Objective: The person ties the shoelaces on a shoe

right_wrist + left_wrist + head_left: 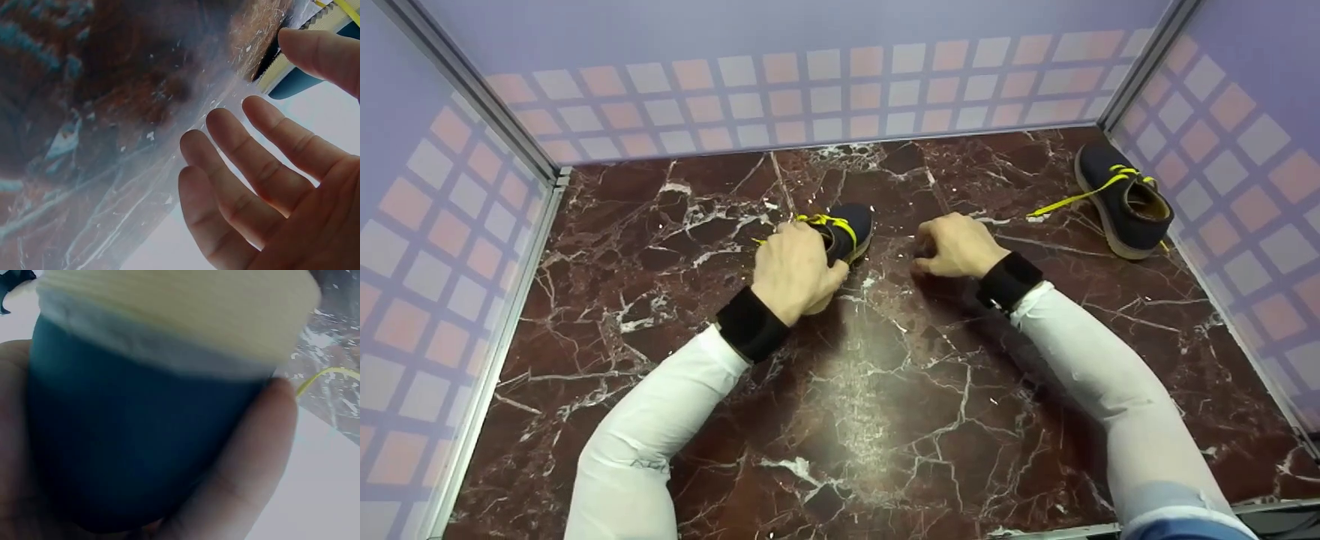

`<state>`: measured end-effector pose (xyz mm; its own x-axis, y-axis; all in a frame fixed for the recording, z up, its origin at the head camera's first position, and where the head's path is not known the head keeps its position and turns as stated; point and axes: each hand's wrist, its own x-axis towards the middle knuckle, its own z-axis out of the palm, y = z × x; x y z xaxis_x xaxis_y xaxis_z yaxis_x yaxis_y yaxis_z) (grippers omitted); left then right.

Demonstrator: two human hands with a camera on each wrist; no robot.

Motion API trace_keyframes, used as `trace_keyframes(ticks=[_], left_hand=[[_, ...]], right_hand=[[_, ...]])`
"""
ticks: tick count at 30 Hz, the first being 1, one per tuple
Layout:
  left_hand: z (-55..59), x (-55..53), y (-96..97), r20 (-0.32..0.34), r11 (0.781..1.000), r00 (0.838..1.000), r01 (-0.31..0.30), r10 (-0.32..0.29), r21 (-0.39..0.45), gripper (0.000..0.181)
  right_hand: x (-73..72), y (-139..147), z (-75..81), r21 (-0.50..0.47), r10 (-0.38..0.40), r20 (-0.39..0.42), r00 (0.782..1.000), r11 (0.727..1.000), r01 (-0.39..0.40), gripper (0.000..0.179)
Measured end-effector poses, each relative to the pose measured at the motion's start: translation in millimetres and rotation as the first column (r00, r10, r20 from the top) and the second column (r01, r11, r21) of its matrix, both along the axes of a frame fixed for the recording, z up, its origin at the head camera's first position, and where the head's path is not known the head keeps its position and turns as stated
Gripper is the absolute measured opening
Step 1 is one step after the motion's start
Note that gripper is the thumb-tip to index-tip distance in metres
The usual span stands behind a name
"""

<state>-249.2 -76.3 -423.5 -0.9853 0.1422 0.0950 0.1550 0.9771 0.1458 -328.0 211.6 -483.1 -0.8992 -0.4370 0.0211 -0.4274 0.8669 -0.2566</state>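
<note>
My left hand grips a small dark navy shoe by its heel, fingers and thumb on either side. In the left wrist view the shoe's dark heel fills the middle, with its tan sole above. Yellow laces cross the shoe's top, and its toe points away to the right. To the right of this shoe, my right hand holds nothing, just above the tabletop. Its fingers are spread and softly bent in the right wrist view, near the shoe's sole.
A matching shoe stands at the far right by the side wall, one yellow lace trailing left over the table. The dark red marbled tabletop is enclosed by lilac panels at the back and both sides.
</note>
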Motion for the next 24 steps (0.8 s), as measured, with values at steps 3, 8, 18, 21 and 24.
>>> trace_keyframes(ticks=[3, 8, 18, 21, 24], left_hand=[[-4.1, 7.7, 10.3, -0.019, 1.0, 1.0, 0.008, -0.008, -0.004, 0.08], [-15.8, 15.8, 24.0, -0.073, 1.0, 0.997, 0.005, -0.005, -0.002, 0.096], [-36.8, 26.3, 34.7, -0.089, 1.0, 0.996, -0.007, 0.01, 0.026, 0.093], [-41.5, 27.8, 36.7, -0.084, 1.0, 0.996, 0.0, 0.0, 0.002, 0.101], [-44.0, 28.0, 37.5, -0.075, 1.0, 0.997, 0.003, -0.004, -0.008, 0.108]], right_hand=[[1.1, -1.9, -0.6, -0.006, 0.004, 0.002, 1.0, 1.0, -0.004, 0.03], [3.7, -8.0, 0.1, -0.03, 0.03, 0.016, 0.999, 0.999, -0.03, 0.029], [7.5, -18.8, -5.0, -0.082, 0.085, 0.019, 0.996, 0.993, -0.083, 0.03], [7.8, -22.1, -6.0, -0.137, 0.116, 0.039, 0.993, 0.984, -0.11, 0.027], [6.8, -25.3, -7.8, -0.195, 0.139, 0.06, 0.989, 0.973, -0.124, 0.021]])
